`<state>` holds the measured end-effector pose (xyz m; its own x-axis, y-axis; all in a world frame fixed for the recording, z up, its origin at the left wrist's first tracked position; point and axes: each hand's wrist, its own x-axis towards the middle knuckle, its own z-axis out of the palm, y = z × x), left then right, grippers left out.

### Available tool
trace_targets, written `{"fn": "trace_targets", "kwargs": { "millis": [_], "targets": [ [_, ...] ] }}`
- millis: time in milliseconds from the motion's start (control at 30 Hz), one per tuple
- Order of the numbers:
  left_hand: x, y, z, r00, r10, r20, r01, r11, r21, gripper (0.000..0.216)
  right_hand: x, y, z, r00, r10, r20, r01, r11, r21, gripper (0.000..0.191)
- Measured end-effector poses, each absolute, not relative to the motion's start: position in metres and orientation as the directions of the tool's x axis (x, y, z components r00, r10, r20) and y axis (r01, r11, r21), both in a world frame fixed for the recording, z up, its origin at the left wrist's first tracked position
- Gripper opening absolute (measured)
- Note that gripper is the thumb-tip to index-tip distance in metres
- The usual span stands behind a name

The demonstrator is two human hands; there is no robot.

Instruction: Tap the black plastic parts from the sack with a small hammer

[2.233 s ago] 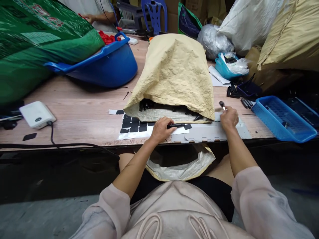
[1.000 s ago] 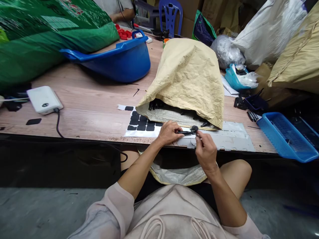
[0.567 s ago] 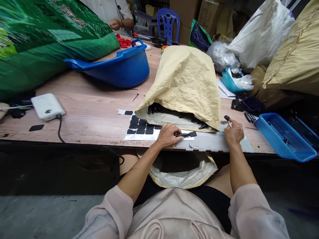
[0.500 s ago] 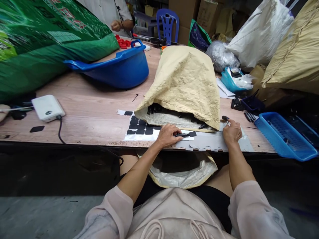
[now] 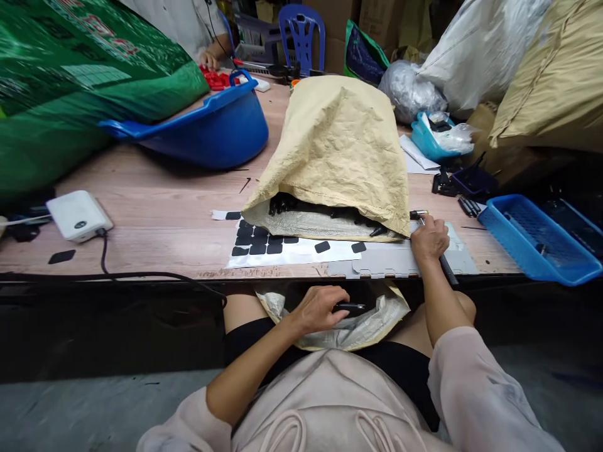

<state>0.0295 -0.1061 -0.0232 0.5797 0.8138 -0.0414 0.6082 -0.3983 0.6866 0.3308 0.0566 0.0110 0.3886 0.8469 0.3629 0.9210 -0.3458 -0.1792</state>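
My left hand [image 5: 325, 307] has its fingers closed around a slim black stick-like part [image 5: 351, 307]. It is over the mouth of an open sack [image 5: 330, 339] on my lap, below the table edge. My right hand [image 5: 429, 238] grips a small hammer, its black handle [image 5: 448, 271] sticking out below the fist and its head [image 5: 417, 215] above. That fist rests near a grey board [image 5: 377, 269] at the table's front edge. Left of the board lies a white sheet [image 5: 301, 251] with black rounded squares. A tan sack [image 5: 339, 144] lies behind it, several black parts showing in its mouth.
A blue basin [image 5: 202, 135] and a green bag [image 5: 94, 94] stand at the left, with a white box [image 5: 79, 215] and its cable nearer. To the right is a blue basket [image 5: 541, 242]. Across the table, a co-worker's hand [image 5: 208, 59] is near red pieces [image 5: 217, 80].
My left hand has come down from the table with the black part, to the sack on my lap. The right hand still holds the hammer. The view has shifted slightly.
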Motion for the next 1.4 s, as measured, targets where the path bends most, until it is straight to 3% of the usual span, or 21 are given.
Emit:
{"fn": "trace_targets", "kwargs": {
  "millis": [100,200,300,400,433,533,633,733,933,1167,1267,1400],
  "targets": [
    [0.036,-0.105,-0.054,0.394,0.853,-0.343,0.808,-0.144,0.571,0.029,0.331,0.057,0.01,0.383,0.846,0.372,0.923,-0.337,-0.183,0.043],
    [0.039,-0.102,-0.058,0.318,0.846,-0.428,0.864,-0.073,0.497,0.043,0.331,0.056,0.01,0.377,0.843,0.384,0.926,-0.33,-0.186,0.042],
    [0.041,-0.103,-0.033,0.459,0.823,-0.334,0.785,-0.199,0.587,0.044,0.33,0.055,0.011,0.379,0.844,0.379,0.925,-0.334,-0.181,0.042],
    [0.04,-0.088,0.003,0.551,0.825,-0.121,0.596,-0.288,0.75,0.024,0.33,0.055,0.01,0.381,0.846,0.374,0.924,-0.338,-0.177,0.043],
    [0.039,-0.075,0.013,0.494,0.869,-0.039,0.566,-0.287,0.773,0.021,0.331,0.055,0.01,0.38,0.846,0.374,0.925,-0.337,-0.177,0.043],
    [0.037,-0.021,0.029,0.097,0.98,0.173,0.659,-0.194,0.726,0.024,0.331,0.055,0.009,0.372,0.848,0.377,0.928,-0.329,-0.176,0.043],
    [0.039,0.034,0.027,-0.213,0.967,0.141,0.729,0.061,0.682,0.027,0.33,0.055,0.01,0.371,0.851,0.372,0.928,-0.329,-0.172,0.042],
    [0.044,0.061,0.02,-0.318,0.947,0.046,0.739,0.217,0.637,0.023,0.329,0.055,0.011,0.37,0.858,0.356,0.929,-0.333,-0.163,0.043],
    [0.02,0.036,0.018,-0.255,0.965,0.068,0.752,0.154,0.641,0.013,0.329,0.055,0.011,0.37,0.86,0.351,0.929,-0.336,-0.155,0.043],
    [-0.005,-0.013,0.011,0.097,0.987,0.127,0.765,-0.156,0.625,0.012,0.327,0.056,0.01,0.385,0.845,0.37,0.922,-0.334,-0.196,0.041],
    [0.003,-0.015,0.005,0.173,0.974,0.146,0.75,-0.227,0.621,0.014,0.333,0.058,0.018,0.404,0.861,0.309,0.907,-0.333,-0.257,0.042],
    [0.008,-0.01,0.002,0.186,0.972,0.142,0.738,-0.234,0.633,0.015,0.343,0.048,0.038,0.484,0.834,0.266,0.831,-0.343,-0.439,0.045]
  ]
}}
